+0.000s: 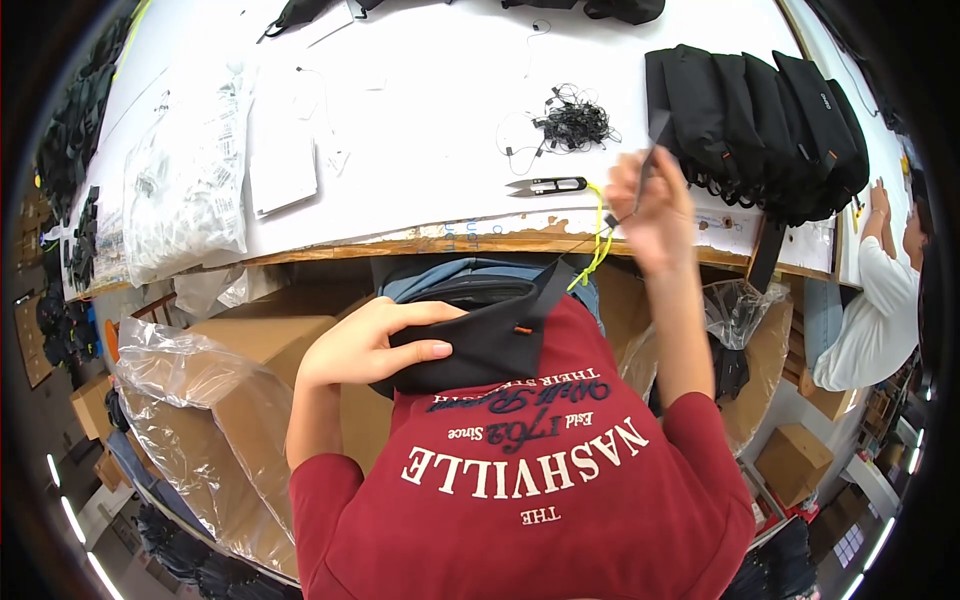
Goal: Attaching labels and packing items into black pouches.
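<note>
A black fabric pouch (485,350) with a small orange tab is held against my body, its zipped opening turned up. My left hand (378,345) grips its left side, thumb in front and fingers at the opening. My right hand (655,208) is raised at the table edge, closed on a narrow black strap (657,128). Part of the strap sticks out above the fingers; a thin dark length runs down toward the pouch's right corner. Black thread snips (548,186) lie on the table just left of that hand, with a yellow-green cord (598,250) hanging from them.
A row of black pouches (750,115) stands at the table's right. Behind the snips lies a tangle of black strings (575,122). Clear plastic packets (188,175) and a white card stack (283,175) are left. Cardboard boxes (260,325) stand below; a co-worker (865,285) is at right.
</note>
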Tool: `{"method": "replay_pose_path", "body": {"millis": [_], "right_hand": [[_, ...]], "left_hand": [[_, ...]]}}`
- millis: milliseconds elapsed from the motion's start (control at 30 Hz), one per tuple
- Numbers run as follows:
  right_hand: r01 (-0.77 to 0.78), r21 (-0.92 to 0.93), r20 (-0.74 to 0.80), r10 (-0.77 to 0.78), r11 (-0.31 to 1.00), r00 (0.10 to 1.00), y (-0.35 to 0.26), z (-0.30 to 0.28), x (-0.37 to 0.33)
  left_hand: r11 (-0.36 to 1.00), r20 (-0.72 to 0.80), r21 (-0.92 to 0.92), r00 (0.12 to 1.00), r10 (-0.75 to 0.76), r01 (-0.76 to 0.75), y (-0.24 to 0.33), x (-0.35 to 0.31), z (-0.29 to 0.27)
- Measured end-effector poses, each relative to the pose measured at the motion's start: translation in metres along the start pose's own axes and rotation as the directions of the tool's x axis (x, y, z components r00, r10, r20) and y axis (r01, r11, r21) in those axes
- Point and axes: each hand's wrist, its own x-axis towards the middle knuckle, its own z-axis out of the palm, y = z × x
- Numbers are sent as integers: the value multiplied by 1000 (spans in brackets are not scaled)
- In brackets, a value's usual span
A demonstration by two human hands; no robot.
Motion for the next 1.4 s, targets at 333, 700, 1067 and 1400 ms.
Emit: {"method": "replay_pose_path", "body": {"millis": [333, 700, 1067, 1400], "right_hand": [[-277, 62, 495, 211, 959, 843, 60, 24, 11], [525, -850, 519, 102, -44, 849, 9, 75, -3], [619, -781, 494, 520, -88, 697, 29, 59, -13], [724, -665, 592, 462, -183, 660, 28, 41, -16]], "left_hand": [[995, 36, 102, 999, -26, 22, 3, 7, -2], [717, -267, 697, 917, 296, -29, 10, 31, -8], [570, -158, 818, 921, 356, -80, -17, 37, -18], [475, -750, 660, 476, 460, 581, -113, 56, -126]]}}
